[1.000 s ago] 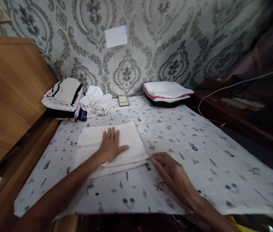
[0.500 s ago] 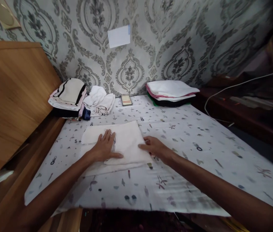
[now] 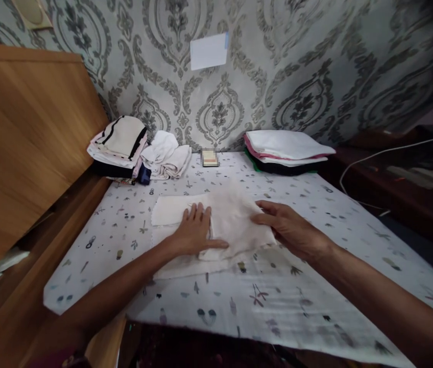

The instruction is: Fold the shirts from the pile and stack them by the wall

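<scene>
A partly folded white cloth (image 3: 235,220) lies on a patterned sheet in front of me. My left hand (image 3: 195,230) presses flat on it near the middle, fingers spread, thumb pointing right. At the cloth's right edge, my right hand (image 3: 285,225) pinches the fabric between thumb and fingers, and that side is lifted off the surface. The left part of the cloth lies flat, in layers.
Folded clothes (image 3: 119,145) and white cloths (image 3: 166,156) are stacked at the back left beside a wooden panel (image 3: 28,107). Another folded pile (image 3: 289,145) sits at the back right. A small blurred box (image 3: 210,158) stands by the wall. A white cable (image 3: 373,156) hangs at right.
My right hand has taken hold of the cloth's right edge and raised it. My left hand stays pressed on the cloth. The view has shifted slightly left.
</scene>
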`<state>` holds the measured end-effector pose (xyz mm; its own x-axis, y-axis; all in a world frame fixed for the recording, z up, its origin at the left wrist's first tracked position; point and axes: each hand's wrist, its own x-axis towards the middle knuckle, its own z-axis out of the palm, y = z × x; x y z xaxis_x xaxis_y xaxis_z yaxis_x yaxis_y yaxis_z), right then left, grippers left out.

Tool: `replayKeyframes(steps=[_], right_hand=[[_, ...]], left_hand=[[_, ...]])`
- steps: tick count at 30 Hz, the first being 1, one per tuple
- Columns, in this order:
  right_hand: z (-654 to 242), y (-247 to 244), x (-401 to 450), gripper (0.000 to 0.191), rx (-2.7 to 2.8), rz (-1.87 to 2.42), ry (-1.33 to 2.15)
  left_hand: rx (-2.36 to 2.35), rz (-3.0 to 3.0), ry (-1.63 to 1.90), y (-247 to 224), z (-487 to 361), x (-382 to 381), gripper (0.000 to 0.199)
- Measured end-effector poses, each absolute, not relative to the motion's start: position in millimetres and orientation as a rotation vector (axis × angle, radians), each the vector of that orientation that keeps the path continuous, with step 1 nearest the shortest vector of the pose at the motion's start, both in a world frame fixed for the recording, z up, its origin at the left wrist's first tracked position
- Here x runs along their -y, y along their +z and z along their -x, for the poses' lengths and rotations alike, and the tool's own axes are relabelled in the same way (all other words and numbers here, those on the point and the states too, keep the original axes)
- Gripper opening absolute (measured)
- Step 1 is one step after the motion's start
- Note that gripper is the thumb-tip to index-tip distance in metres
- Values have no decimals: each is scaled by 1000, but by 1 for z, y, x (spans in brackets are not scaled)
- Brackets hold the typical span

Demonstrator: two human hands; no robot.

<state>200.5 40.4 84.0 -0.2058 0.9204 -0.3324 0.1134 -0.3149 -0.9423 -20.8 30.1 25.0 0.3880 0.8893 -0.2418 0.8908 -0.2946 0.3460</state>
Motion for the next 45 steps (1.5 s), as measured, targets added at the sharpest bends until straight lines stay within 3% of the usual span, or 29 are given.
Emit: replayKeyframes(steps=[5,7,10,13,17,21,23,26,29,35,41,45], right_hand=[[-171,103,-35,36,1328,1304,1616],[-153,110,-34,34,1362,1224,1654],[-124,116,-34,28,1429,1145,1710],[-91,114,-32,27,1579,1149,1677],[-49,94,-24,38,1861,1125,1565],[-24,73,-12,43,2137,1013,1395],[-21,66,-6,40,2209,931,1336],[-27,56,-1,31,2290,820,1154],[-39,43,0,26,2438,728,755],[-50,14,7,42,2746,489,384],[-52,6,10,48,2827,406,359],[-53,5,9,51,2830,390,361]], left_hand=[[-1412,-2089,154,23,53,-28,120],[-1295,-1974,365,22,71,-31,109],[-1156,-1660,751,28,97,-38,78],[-1112,-1222,932,43,118,-42,78],[-985,-920,948,61,137,-37,79],[-1077,-860,976,58,150,-30,41],[-1152,-848,1008,52,154,-30,31],[-1215,-829,1092,42,159,-31,36],[-1257,-819,1101,32,163,-34,47],[-1371,-889,1129,20,168,-44,61],[-1579,-1018,1106,20,177,-72,52],[-1845,-1496,990,12,182,-90,24]])
